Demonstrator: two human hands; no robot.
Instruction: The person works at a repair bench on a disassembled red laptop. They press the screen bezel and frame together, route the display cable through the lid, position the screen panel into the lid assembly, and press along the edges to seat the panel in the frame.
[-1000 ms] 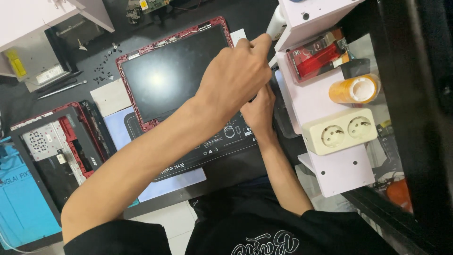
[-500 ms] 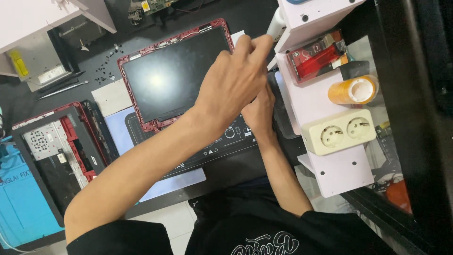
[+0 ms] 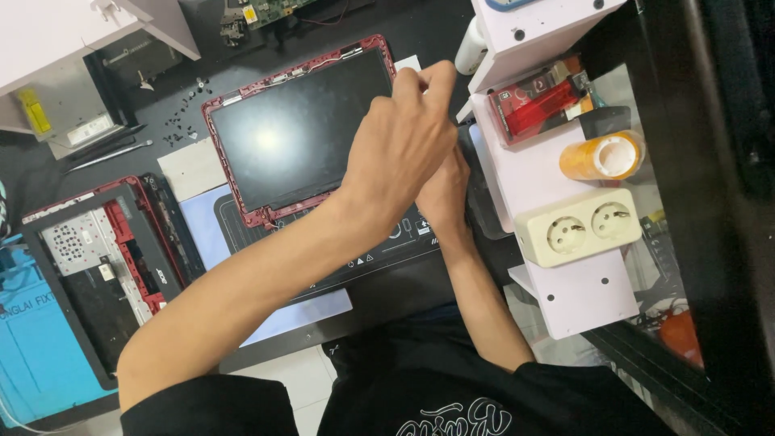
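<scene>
The left hand (image 3: pixel 400 149) is curled, fingers pinched narrow, at the right edge of the red-framed screen (image 3: pixel 299 133). The right hand (image 3: pixel 444 190) hides just under it, so I cannot tell its grip. Tiny screws (image 3: pixel 182 121) lie well off to the left.

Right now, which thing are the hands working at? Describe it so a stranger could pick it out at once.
On the dark bench, just left of the white shelf unit, a laptop screen lies flat under the hands. Its black glass sits in a red frame with the bezel off. The red laptop base further left shows bare metal instead.
</scene>
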